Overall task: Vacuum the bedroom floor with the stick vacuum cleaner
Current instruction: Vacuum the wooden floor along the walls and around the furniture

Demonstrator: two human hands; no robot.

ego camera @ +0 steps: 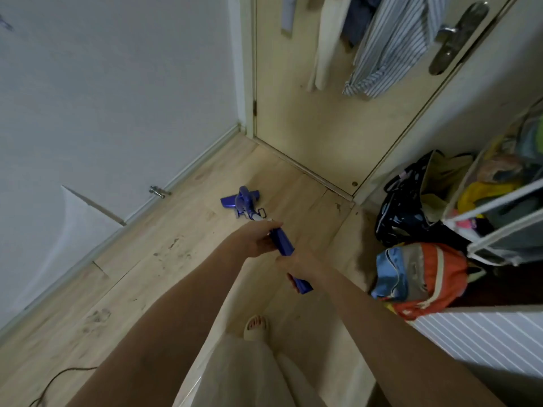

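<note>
Both hands on the blue stick vacuum cleaner [282,240]. Left hand [260,239] grips the upper part of the blue body, fingers curled round it. Right hand [296,265] grips lower on the handle end, fingers wrapped; fingertips hidden behind the body. Floor head [239,199] rests flat on the wood floor [164,245], near the corner where the white wall [117,98] meets the closed door [323,127], well short of the door threshold. Dark scuff marks on the floor to the left of the hands. Door stop [157,191] on the baseboard. Black cable [58,380] at the floor's bottom-left edge. Orange and blue backpack [423,277] and dark bag [411,201] along the floor's right edge, beside a white rack [499,224]. Striped shirt [393,45] hangs on the door. One bare foot [256,326] on the floor below the hands.
</note>
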